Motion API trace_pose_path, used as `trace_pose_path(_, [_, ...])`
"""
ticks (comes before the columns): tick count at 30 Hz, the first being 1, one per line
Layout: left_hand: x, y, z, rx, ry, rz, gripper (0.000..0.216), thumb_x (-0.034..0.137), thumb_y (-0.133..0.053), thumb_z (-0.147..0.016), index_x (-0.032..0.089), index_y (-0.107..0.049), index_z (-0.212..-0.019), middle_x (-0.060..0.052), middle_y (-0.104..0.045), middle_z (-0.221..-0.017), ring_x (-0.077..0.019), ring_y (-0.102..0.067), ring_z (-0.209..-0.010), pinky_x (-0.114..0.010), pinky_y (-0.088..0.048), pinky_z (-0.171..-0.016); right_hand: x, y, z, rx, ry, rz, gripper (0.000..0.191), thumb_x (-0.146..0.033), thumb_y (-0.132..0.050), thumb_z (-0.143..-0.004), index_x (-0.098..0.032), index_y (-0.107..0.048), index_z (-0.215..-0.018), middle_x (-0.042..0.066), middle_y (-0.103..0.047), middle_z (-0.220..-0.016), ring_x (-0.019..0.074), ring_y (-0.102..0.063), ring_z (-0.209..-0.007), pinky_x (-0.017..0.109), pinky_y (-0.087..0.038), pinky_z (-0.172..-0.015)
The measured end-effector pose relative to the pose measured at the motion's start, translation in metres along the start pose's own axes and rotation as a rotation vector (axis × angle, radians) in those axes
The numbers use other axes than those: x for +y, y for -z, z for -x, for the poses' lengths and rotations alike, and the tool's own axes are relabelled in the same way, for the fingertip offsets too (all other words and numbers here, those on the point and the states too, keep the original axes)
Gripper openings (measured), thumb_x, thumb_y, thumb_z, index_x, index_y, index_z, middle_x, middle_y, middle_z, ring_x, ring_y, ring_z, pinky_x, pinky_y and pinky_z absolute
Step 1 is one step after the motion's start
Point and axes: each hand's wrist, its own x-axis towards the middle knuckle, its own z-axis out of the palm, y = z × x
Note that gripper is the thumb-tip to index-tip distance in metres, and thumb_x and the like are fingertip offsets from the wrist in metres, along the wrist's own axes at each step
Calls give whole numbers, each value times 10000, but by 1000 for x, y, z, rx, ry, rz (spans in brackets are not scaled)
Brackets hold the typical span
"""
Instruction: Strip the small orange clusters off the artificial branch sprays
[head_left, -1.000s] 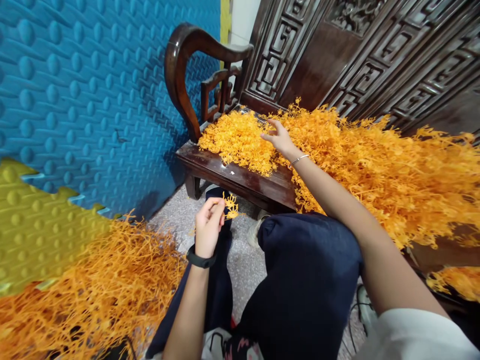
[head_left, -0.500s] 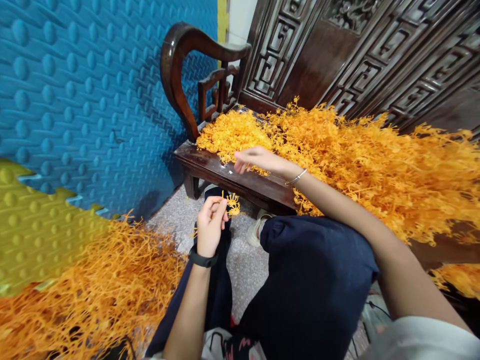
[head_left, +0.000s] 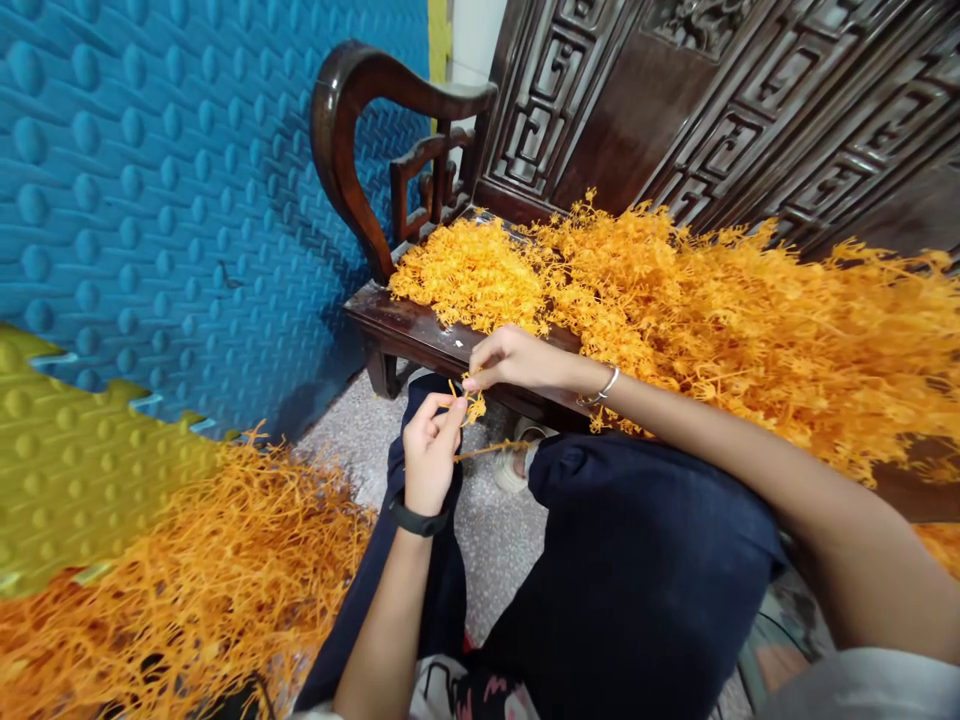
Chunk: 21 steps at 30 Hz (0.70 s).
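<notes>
My left hand (head_left: 430,455), with a dark band at its wrist, pinches a small yellow-orange plastic sprig (head_left: 476,408) with thin curling prongs. My right hand (head_left: 516,358), wearing a silver bangle, meets it there, thumb and forefinger closed on the sprig's upper end. From below the left hand a thin orange strand (head_left: 491,449) runs out to the right. Just beyond my hands a heap of small yellow pieces (head_left: 472,275) lies on the dark wooden bench (head_left: 420,322). A larger mass of branched orange sprigs (head_left: 720,320) spreads along the bench to the right.
A pile of long orange strands (head_left: 247,560) is at the lower left. Blue foam matting (head_left: 187,200) and yellow foam matting (head_left: 90,460) stand along the left. The bench has a curved armrest (head_left: 337,130) and a carved back (head_left: 622,130). My knees are close to the bench edge.
My right hand has come down and left from over the bench edge to the left hand, and its fingers have closed on the sprig. The left hand has shifted slightly right.
</notes>
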Motion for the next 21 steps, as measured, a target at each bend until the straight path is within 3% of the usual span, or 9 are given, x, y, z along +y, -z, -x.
trace_pose_path(3, [-2, -1, 2, 66, -23, 41, 248, 384, -615, -738, 176, -488, -690, 105, -269, -395, -26, -208, -334, -164, -126, -355, 4, 13, 0, 274, -89, -26, 176, -210, -619, -696, -118, -609, -546, -5, -545, -552, 73, -458, -558, 220, -343, -575])
trace_pose_path(6, [-3, 7, 0, 179, -64, 74, 245, 358, -634, -726, 176, -477, -674, 108, -273, -392, -21, -205, -327, -156, -134, -349, 21, 37, 8, 798, -196, -154, 191, -227, -578, -735, -122, -593, -576, 5, -543, -586, 66, -424, -505, 224, -333, -526])
trace_pose_path(7, [-3, 11, -2, 208, -78, 77, 240, 349, -643, -718, 176, -482, -678, 108, -286, -394, -20, -215, -326, -152, -142, -347, 29, 43, 11, 910, -213, -195, 212, -261, -563, -757, -125, -587, -595, 2, -529, -583, 56, -390, -468, 220, -311, -493])
trace_pose_path(9, [-2, 17, -5, 223, -94, 75, 228, 339, -653, -710, 175, -496, -692, 105, -317, -391, -21, -245, -326, -145, -163, -345, 44, 49, 17, 960, -250, -253, 244, -321, -565, -766, -130, -578, -614, -19, -475, -524, 44, -331, -414, 209, -266, -442])
trace_pose_path(11, [-2, 20, -8, 199, -80, 67, 215, 344, -646, -718, 177, -510, -713, 102, -338, -377, -24, -267, -323, -141, -181, -346, 55, 45, 18, 888, -329, -275, 253, -339, -628, -713, -129, -561, -588, -35, -428, -452, 44, -329, -384, 202, -253, -412])
trace_pose_path(14, [-2, 18, -9, 146, -32, 62, 214, 370, -627, -731, 183, -525, -751, 97, -365, -362, -30, -278, -310, -138, -176, -333, 64, 37, 9, 830, -448, -294, 264, -257, -749, -572, -128, -519, -574, -16, -484, -446, 79, -437, -388, 214, -334, -408])
trace_pose_path(17, [-1, 15, -7, 103, 1, 47, 227, 386, -625, -729, 185, -527, -769, 94, -386, -368, -32, -282, -301, -138, -164, -314, 69, 40, -9, 908, -479, -310, 272, -153, -757, -539, -114, -525, -675, 19, -543, -500, 129, -533, -451, 263, -445, -482])
trace_pose_path(19, [0, 15, -6, 88, 10, 32, 230, 386, -625, -728, 183, -523, -764, 95, -388, -367, -31, -279, -294, -141, -165, -308, 75, 49, -21, 993, -457, -356, 300, -131, -717, -582, -87, -551, -829, 59, -595, -620, 151, -591, -558, 291, -496, -575])
trace_pose_path(21, [1, 16, -6, 88, 9, 18, 226, 380, -624, -729, 180, -523, -760, 96, -389, -365, -29, -279, -290, -143, -167, -306, 84, 60, -31, 1012, -386, -404, 493, -143, -683, -618, -102, -512, -1079, 115, -622, -892, 177, -627, -760, 314, -519, -684])
